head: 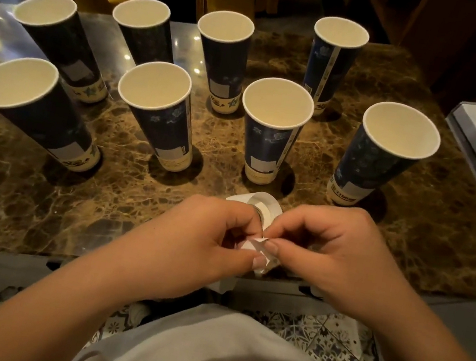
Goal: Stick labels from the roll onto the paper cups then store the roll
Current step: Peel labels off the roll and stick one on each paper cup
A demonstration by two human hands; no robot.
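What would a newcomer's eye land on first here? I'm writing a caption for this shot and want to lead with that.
Eight tall dark-blue paper cups stand upright and open in two rows across the brown marble table, several showing a pale label near the base. At the table's near edge, the left hand and right hand meet, pinching a small white label just in front of the white label roll.
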